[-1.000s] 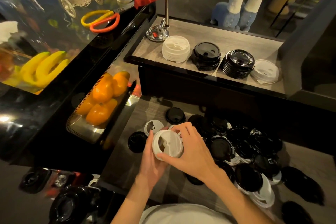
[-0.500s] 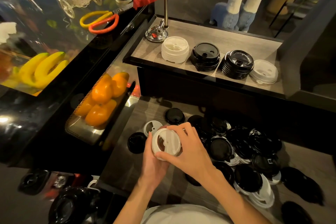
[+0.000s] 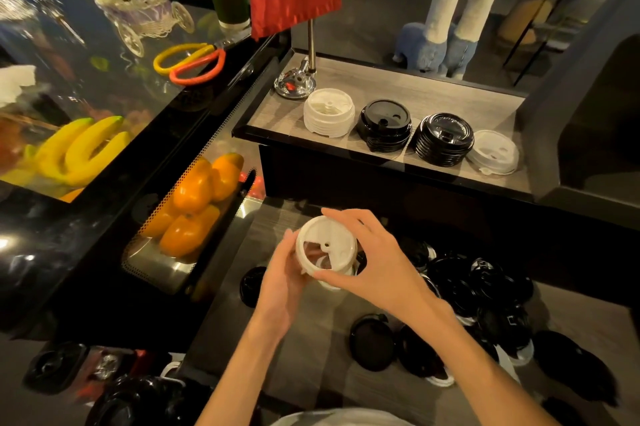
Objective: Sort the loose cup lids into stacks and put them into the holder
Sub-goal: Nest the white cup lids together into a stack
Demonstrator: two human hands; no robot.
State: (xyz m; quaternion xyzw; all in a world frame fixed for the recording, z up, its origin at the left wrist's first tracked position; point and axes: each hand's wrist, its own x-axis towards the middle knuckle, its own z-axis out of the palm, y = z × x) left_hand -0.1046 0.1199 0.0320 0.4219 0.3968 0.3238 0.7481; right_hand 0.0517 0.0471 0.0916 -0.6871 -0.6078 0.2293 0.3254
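Both grips closed around a small stack of round white plastic cup lids (image 3: 326,245), left hand (image 3: 284,278) underneath, right hand (image 3: 375,261) on top, above loose black lids (image 3: 460,283) on the grey wooden surface (image 3: 311,339).

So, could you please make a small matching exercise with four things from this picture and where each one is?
Things:
1. white lid stack
2. white lids
3. scissors
4. loose black lids

Places:
A. piled on the lower counter, at the person's right
B. on the glass counter, far left
C. leftmost in the row on the raised shelf
D. held between the left hand and right hand

Pairs: 1-C, 2-D, 3-B, 4-A
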